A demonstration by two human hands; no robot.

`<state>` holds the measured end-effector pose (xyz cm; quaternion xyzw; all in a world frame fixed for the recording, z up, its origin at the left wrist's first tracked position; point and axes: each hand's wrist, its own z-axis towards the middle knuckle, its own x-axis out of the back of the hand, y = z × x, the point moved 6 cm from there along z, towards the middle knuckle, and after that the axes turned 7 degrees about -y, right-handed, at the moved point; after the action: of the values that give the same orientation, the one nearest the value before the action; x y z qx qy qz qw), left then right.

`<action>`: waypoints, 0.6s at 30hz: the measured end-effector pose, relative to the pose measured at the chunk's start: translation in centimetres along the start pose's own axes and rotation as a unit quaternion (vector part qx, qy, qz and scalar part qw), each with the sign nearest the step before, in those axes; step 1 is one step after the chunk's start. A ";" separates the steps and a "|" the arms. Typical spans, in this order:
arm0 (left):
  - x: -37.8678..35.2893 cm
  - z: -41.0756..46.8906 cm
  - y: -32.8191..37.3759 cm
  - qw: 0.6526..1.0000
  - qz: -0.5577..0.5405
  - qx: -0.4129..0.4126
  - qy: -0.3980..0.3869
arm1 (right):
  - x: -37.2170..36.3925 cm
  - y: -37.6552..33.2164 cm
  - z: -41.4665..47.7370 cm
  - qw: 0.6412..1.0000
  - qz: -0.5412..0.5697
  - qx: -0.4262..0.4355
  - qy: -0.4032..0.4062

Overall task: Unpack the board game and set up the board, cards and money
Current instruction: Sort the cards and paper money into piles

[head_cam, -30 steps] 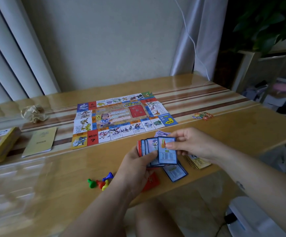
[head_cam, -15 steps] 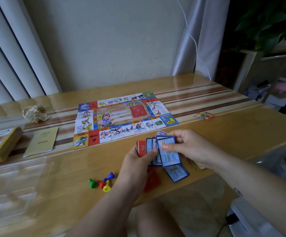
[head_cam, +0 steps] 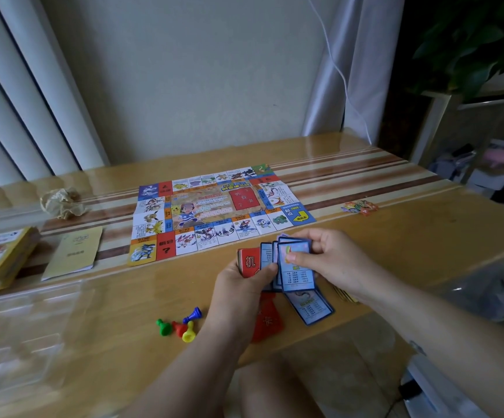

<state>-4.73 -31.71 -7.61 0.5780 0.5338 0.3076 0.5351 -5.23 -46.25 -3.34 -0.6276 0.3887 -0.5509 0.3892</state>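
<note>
left hand (head_cam: 238,285) grips card fan (head_cam: 270,263) | right hand (head_cam: 332,260) pinches blue card (head_cam: 296,271) | risk: fan slips, cards drop off table's near edge

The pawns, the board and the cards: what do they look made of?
The pawns look like moulded plastic, glossy, in solid bright colours. The board seems thin printed paper, not cardboard: fold creases cross it. The cards look like coated card, staying flat while fanned.
</note>
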 end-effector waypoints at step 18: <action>1.5 -0.9 1.8 0.952 -0.292 0.079 -0.053 | -0.9 2.1 -0.5 0.934 -0.352 -0.023 -0.053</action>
<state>-4.69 -29.74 -6.00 0.4525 0.6728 0.0641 0.5818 -5.90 -46.33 -5.60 -0.7615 0.1341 -0.6093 0.1755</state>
